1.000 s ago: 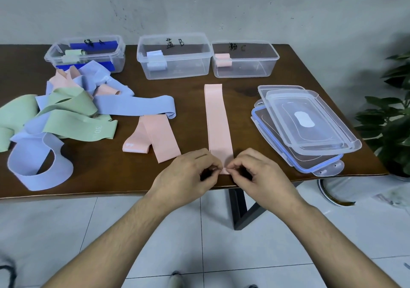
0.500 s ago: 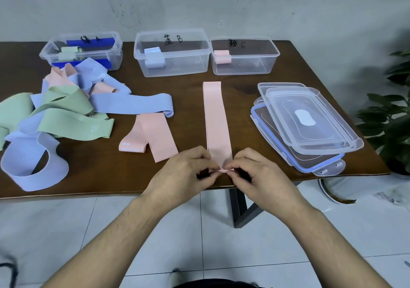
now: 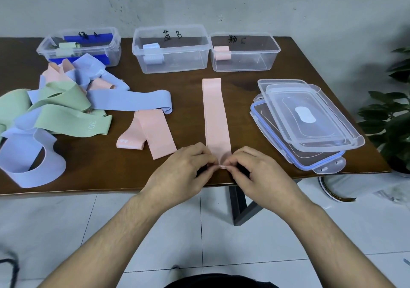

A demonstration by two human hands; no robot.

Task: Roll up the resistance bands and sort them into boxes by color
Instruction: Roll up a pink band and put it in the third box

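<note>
A long pink band (image 3: 214, 114) lies flat on the brown table (image 3: 239, 83), running away from me. My left hand (image 3: 186, 172) and my right hand (image 3: 255, 174) pinch its near end at the table's front edge, where a small fold or roll begins. Three clear boxes stand at the back: the left box (image 3: 113, 43) holds a green roll, the middle box (image 3: 204, 43) a blue roll, the right box (image 3: 275, 50) a pink roll. Another pink band (image 3: 153, 130) lies folded left of my hands.
A tangled heap of green, blue and pink bands (image 3: 57, 108) covers the table's left side. Stacked clear lids (image 3: 310, 119) lie at the right. A potted plant (image 3: 395, 119) stands beyond the table's right edge. Tiled floor lies below.
The long pink band's near end has been turned over into a small fold between my fingertips. Both hands stay at the table's front edge.
</note>
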